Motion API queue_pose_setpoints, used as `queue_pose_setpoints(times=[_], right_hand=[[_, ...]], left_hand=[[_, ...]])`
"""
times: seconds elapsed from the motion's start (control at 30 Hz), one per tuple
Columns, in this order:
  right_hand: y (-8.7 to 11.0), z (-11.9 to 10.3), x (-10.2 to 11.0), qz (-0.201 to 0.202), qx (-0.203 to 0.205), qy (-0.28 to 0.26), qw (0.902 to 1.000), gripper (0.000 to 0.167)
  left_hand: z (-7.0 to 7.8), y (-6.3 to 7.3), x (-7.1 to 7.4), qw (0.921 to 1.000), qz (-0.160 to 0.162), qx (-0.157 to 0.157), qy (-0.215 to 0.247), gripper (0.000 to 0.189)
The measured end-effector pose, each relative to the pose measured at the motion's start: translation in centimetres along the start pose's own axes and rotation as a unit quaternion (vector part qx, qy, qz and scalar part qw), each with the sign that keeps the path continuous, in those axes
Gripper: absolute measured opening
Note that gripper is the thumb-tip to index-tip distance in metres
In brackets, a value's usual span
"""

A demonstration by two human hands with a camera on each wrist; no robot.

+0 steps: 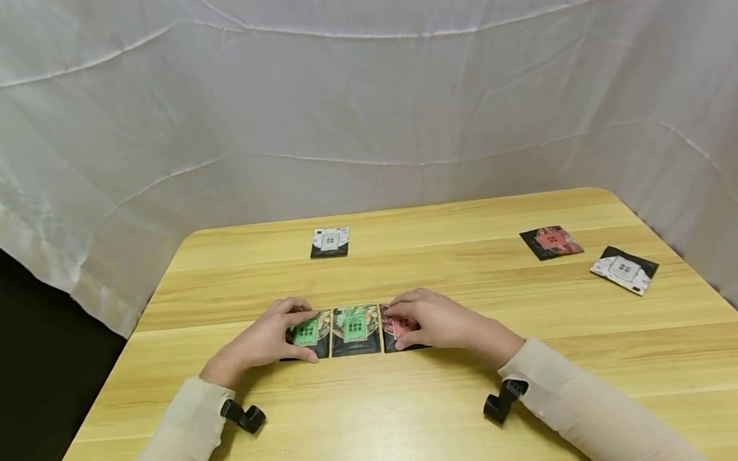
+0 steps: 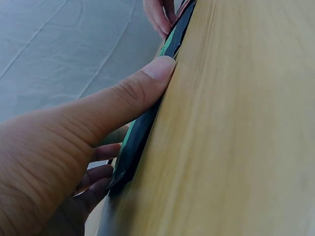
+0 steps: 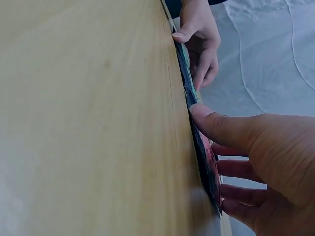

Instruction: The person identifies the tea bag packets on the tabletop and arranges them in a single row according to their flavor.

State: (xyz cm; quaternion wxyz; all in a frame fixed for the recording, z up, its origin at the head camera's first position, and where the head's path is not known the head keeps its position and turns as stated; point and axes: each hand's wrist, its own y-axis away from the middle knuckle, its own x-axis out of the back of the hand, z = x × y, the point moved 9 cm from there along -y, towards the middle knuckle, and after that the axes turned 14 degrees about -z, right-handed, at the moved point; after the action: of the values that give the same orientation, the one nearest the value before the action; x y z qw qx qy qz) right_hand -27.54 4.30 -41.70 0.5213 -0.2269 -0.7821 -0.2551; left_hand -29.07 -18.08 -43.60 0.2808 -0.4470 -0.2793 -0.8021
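Note:
Three flat packets lie side by side in a row on the wooden table in the head view. My left hand [image 1: 266,336] spans the left green-labelled packet [image 1: 310,331], thumb along its near edge and fingers at its far and outer edges. In the middle lies a second green-labelled packet [image 1: 355,327], untouched between the hands. My right hand [image 1: 445,319] holds the red-labelled packet [image 1: 402,326] by its edges, partly covering it. Both wrist views show the packets flat on the tabletop, the thumb [image 2: 133,93] on the near side and the other fingers across from it.
A white-and-black packet [image 1: 330,243] lies near the table's far edge. On the right are another red-labelled packet [image 1: 551,242] and a white-and-black one [image 1: 625,269], both turned askew. A pale cloth [image 1: 357,100] hangs behind the wooden table [image 1: 372,420].

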Motion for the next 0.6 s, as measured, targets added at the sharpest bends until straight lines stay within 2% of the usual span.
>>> queue_pose_setpoints(times=[0.23,0.37,0.6], right_hand=[[0.1,0.0,0.1,-0.004,-0.007,0.005,1.0000,0.060],[0.3,-0.1,0.5,0.008,-0.003,0.011,0.9999,0.057],[0.9,0.1,1.5,0.023,-0.012,-0.010,0.9996,0.050]], left_hand=[[0.2,0.1,0.2,1.0000,0.005,-0.004,-0.004,0.091],[0.3,0.0,0.1,1.0000,0.005,-0.006,-0.005,0.091],[0.1,0.1,0.0,1.0000,-0.002,0.001,-0.003,0.091]])
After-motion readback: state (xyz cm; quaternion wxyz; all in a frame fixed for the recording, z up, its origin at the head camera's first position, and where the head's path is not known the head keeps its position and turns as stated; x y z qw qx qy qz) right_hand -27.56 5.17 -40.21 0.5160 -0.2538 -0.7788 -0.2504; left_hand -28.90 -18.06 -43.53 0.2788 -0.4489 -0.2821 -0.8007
